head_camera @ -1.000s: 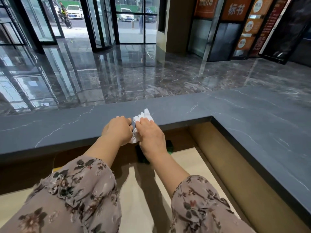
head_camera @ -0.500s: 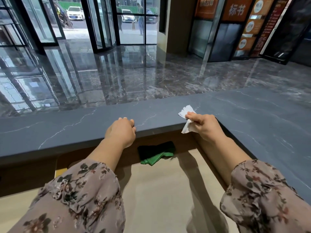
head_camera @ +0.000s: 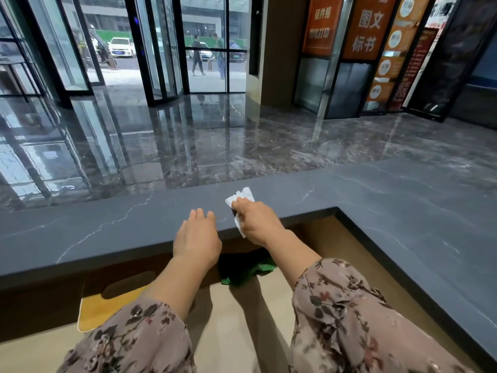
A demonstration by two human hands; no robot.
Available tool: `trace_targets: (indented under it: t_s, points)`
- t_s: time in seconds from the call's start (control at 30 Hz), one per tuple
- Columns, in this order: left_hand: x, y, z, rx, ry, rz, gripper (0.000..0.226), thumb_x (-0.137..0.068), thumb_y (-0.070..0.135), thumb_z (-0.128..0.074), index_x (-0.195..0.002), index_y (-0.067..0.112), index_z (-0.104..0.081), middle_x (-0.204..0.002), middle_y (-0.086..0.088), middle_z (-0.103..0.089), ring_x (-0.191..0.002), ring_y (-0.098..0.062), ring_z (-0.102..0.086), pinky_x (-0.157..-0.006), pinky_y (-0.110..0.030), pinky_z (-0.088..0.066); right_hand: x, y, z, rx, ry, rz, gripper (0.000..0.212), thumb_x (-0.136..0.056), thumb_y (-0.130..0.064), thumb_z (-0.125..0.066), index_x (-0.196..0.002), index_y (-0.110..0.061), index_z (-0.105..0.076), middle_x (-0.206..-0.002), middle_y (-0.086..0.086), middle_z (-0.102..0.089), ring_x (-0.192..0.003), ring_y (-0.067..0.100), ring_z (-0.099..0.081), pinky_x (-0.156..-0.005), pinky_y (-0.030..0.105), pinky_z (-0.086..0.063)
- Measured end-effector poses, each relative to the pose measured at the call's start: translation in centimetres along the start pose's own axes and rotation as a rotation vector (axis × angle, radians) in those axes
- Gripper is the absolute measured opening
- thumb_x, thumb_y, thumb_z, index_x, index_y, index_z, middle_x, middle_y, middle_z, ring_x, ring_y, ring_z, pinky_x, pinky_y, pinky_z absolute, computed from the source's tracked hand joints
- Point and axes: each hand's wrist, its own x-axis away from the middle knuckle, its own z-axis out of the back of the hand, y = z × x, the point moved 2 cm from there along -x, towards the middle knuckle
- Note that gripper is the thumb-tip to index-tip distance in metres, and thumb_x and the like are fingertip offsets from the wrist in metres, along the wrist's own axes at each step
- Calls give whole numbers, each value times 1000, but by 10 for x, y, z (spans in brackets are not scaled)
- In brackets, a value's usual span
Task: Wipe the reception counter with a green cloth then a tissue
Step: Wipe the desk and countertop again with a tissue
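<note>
Both hands reach forward out of floral sleeves [head_camera: 129, 340] at six o'clock, forearms crossing a pale lower desk [head_camera: 269, 313]. On that desk, between the forearms and tucked under the counter's overhang, lies the green cloth [head_camera: 262, 267], bunched and partly in shadow, with no hand touching it. At about eight o'clock from it sits a yellow flat piece [head_camera: 107, 305], perhaps a board or mat; the shade makes it hard to tell.

The left hand [head_camera: 196, 238] rests palm down on the near edge of the dark grey reception counter [head_camera: 134, 232], its fingers nearly straight and holding nothing. Just beside it, at two o'clock, the right hand [head_camera: 259, 220] has its fingers curled round a crumpled white tissue [head_camera: 242, 196], which sticks out at eleven o'clock from the knuckles and lies against the stone.

The counter turns a corner at three o'clock. Beyond it spreads a glossy marble floor [head_camera: 215, 146], then a glass revolving door [head_camera: 161, 49] at eleven o'clock and orange signs [head_camera: 365, 28] at one o'clock.
</note>
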Motion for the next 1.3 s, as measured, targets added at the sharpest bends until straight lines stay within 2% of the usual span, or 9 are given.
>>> trace_targets:
  t_s: [0.13, 0.37, 0.53, 0.7, 0.83, 1.1, 1.2, 1.23, 1.3]
  points:
    - [0, 18, -5, 39, 57, -46, 25, -98, 16, -42, -122, 14, -45, -122, -4, -48, -117, -21, -47, -95, -33, -44, -16, 18, -1, 46, -71, 78, 29, -94, -4, -39, -118, -14, -51, -145, 9, -42, -112, 36, -52, -83, 37, -43]
    - [-14, 83, -12, 18, 57, -82, 17, -97, 15, -40, -113, 17, -46, -118, -2, -46, -117, -22, -48, -90, -34, -44, -25, 106, 27, 148, -79, 130, 35, -96, -14, -42, -128, -21, -53, -143, 6, -48, -117, 35, -51, -91, 42, -47]
    - [-26, 142, -30, 47, 53, -92, 13, -96, 16, -43, -108, 19, -47, -111, -1, -48, -103, -21, -53, -84, -33, -47, -26, 152, 41, 335, -35, 212, 29, -98, -12, -36, -122, -13, -54, -124, 12, -58, -105, 34, -55, -71, 34, -41]
    - [-32, 194, -45, 65, 53, -107, 3, -97, 19, -40, -97, 21, -42, -101, 2, -46, -93, -19, -54, -72, -29, -42, -17, 230, 71, 392, -5, 94, 33, -95, -6, -38, -123, -11, -54, -114, 18, -61, -102, 35, -59, -74, 37, -43]
    - [-34, 215, -48, 63, 59, -131, 11, -98, 22, -40, -105, 20, -48, -103, 3, -48, -90, -16, -53, -78, -29, -46, 1, 282, 91, 416, -7, 21, 27, -96, -10, -37, -117, -9, -53, -109, 20, -61, -99, 35, -59, -68, 33, -36]
    - [-45, 266, -52, 54, -97, -155, 27, -99, 23, -37, -122, 15, -50, -125, -3, -48, -132, -22, -39, -103, -36, -38, 18, 321, 110, 450, 65, -42, 14, -93, -16, -42, -80, -12, -47, -97, 16, -67, -72, 30, -41, -64, 29, -28]
    - [-52, 276, -54, 112, -179, -106, 32, -101, 25, -35, -129, 12, -46, -137, -5, -43, -141, -22, -28, -109, -38, -33, 18, 322, 110, 539, 117, 45, 26, -66, -21, -73, -51, -14, -53, -58, 7, -62, -56, 28, -46, -55, 26, -23]
    - [-54, 279, -55, 136, -200, -93, 31, -101, 26, -35, -127, 12, -46, -136, -5, -43, -143, -22, -24, -109, -39, -33, 17, 324, 109, 529, 180, 33, 21, -62, -20, -72, -50, -12, -57, -56, 4, -58, -57, 25, -46, -54, 26, -24]
    - [-59, 281, -58, 145, -241, -79, 32, -100, 29, -36, -126, 13, -46, -135, -5, -43, -144, -23, -22, -109, -40, -32, 12, 331, 101, 316, 208, 9, 9, -82, -12, -54, -81, -7, -61, -88, 7, -55, -76, 25, -42, -63, 29, -33]
